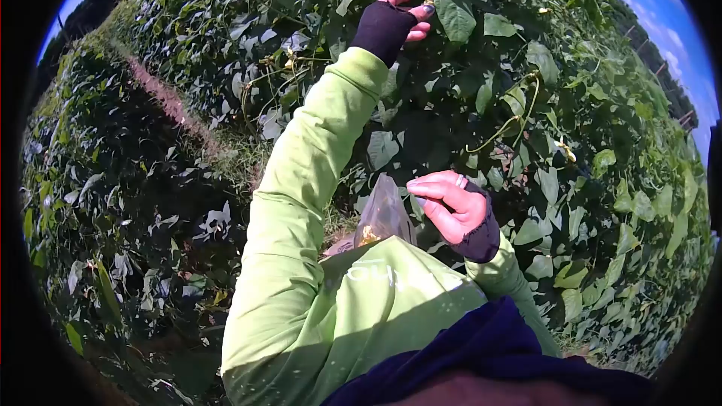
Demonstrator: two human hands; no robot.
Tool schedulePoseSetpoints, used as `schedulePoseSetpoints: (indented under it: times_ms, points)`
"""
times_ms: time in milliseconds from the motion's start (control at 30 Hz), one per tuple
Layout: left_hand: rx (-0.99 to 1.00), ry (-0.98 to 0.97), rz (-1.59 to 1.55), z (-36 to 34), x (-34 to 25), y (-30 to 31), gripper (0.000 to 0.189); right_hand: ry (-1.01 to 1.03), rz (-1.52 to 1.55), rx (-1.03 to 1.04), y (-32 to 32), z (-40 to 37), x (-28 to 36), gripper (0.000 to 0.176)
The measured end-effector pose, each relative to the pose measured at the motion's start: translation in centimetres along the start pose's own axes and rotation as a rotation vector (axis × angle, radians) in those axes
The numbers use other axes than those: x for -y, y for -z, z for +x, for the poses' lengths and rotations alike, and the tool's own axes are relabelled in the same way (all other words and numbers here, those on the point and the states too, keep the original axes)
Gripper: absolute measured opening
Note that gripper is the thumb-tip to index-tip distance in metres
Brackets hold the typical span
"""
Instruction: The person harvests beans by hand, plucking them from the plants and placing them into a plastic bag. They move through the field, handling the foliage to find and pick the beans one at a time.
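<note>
My left hand [391, 22] reaches up into the far leafy vines [526, 105], its fingers [412, 12] curled among the leaves, and I cannot tell whether that grip has closed on anything. Nearer and to the right, my right hand [457, 210] has its grip pinched on the top of a clear plastic bag [382, 214]. The bag hangs just left of that hand with yellow bits inside.

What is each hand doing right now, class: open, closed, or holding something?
Left hand: fingers curled among the leaves; grip hidden.
Right hand: half curled beside the plastic bag; hold unclear.
</note>
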State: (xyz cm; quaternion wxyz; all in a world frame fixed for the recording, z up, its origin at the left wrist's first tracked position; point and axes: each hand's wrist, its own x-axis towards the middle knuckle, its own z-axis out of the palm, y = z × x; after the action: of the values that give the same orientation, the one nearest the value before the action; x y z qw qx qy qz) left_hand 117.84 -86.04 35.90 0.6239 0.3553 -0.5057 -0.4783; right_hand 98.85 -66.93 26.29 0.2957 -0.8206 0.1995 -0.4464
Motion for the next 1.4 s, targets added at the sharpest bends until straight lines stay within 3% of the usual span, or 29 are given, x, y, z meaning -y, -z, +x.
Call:
schedulePoseSetpoints:
  times_ms: [33, 133, 167, 233, 300, 367, 500, 567, 600, 667, 733, 767, 833, 933, 967, 1033, 1067, 1133, 1267, 1367, 1400]
  points:
    - [0.003, 0.002, -0.002, 0.5, 0.1, 0.3, 0.055, -0.004, -0.003, -0.002, -0.3, 0.1, 0.1, 0.029]
    - [-0.013, -0.231, 0.044, 0.2, -0.3, 1.0, 0.023, -0.084, -0.048, -0.036, -0.9, 0.1, 0.5, 0.026]
    - [-0.026, -0.222, 0.048, -0.5, -0.3, 1.5, 0.023, -0.1, -0.08, -0.058, -1.3, 0.0, 0.4, 0.025]
    - [-0.126, -0.528, 0.481, -2.4, -0.4, 2.7, 0.017, -0.103, -0.125, -0.063, -2.0, 0.1, -0.4, 0.025]
    - [-0.129, -0.81, 0.645, -3.8, 0.7, 4.6, 0.015, -0.114, -0.107, -0.053, -2.8, 0.6, -0.9, 0.023]
    - [-0.158, -0.896, 0.802, -6.4, 0.7, 6.0, 0.015, -0.115, -0.117, -0.031, -3.5, 1.5, -1.0, 0.023]
    - [-0.034, -0.798, 0.841, -12.1, 1.4, 9.9, 0.016, -0.047, -0.078, 0.009, -4.9, 3.9, -2.0, 0.024]
    - [0.002, -0.467, 0.696, -15.3, 3.1, 11.2, 0.015, -0.041, -0.06, 0.008, -5.9, 5.1, -2.8, 0.024]
    - [0.221, -0.263, 0.748, -17.6, 7.1, 14.1, 0.015, -0.016, -0.043, 0.03, -6.9, 6.3, -3.5, 0.024]
    - [0.566, -0.119, 0.855, -20.3, 10.2, 16.2, 0.014, 0.044, -0.027, 0.058, -8.0, 8.0, -4.4, 0.025]
    - [0.773, 0.055, 0.96, -23.3, 13.7, 18.0, 0.019, 0.039, 0.02, 0.087, -9.4, 9.2, -5.0, 0.026]
    - [0.82, 0.042, 1.028, -24.9, 16.0, 19.3, 0.022, 0.037, 0.043, 0.108, -10.1, 9.7, -5.4, 0.026]
    - [0.758, 0.27, 1.29, -26.8, 17.2, 20.3, 0.02, 0.102, -0.017, 0.102, -11.4, 11.4, -6.5, 0.027]
    - [0.891, 0.234, 1.401, -27.0, 15.2, 21.5, 0.023, 0.272, -0.233, -0.042, -12.5, 15.9, -8.3, 0.027]
    - [0.885, 0.239, 1.402, -27.3, 15.1, 22.2, 0.023, 0.387, -0.359, -0.122, -13.0, 17.9, -9.1, 0.027]
    - [0.455, 0.056, 1.122, -27.8, 14.9, 23.4, 0.014, 0.435, -0.521, -0.207, -13.8, 21.3, -8.8, 0.027]
    - [0.447, 0.057, 1.125, -27.6, 13.9, 23.6, 0.014, 0.428, -0.603, -0.234, -14.3, 22.7, -9.7, 0.026]
    - [0.206, -0.08, 1.181, -26.8, 10.4, 23.3, 0.011, 0.411, -0.647, -0.213, -15.3, 25.3, -11.7, 0.029]
    - [-0.002, -0.064, 1.062, -25.8, 6.9, 24.1, 0.011, 0.316, -0.603, -0.124, -16.3, 28.1, -13.1, 0.031]
    - [-0.028, -0.025, 1.1, -24.9, 5.1, 24.5, 0.017, 0.324, -0.565, -0.098, -16.8, 28.7, -14.2, 0.029]
    - [-0.021, -0.018, 0.962, -24.4, 5.3, 25.1, 0.021, 0.369, -0.55, -0.132, -16.8, 28.6, -14.2, 0.028]
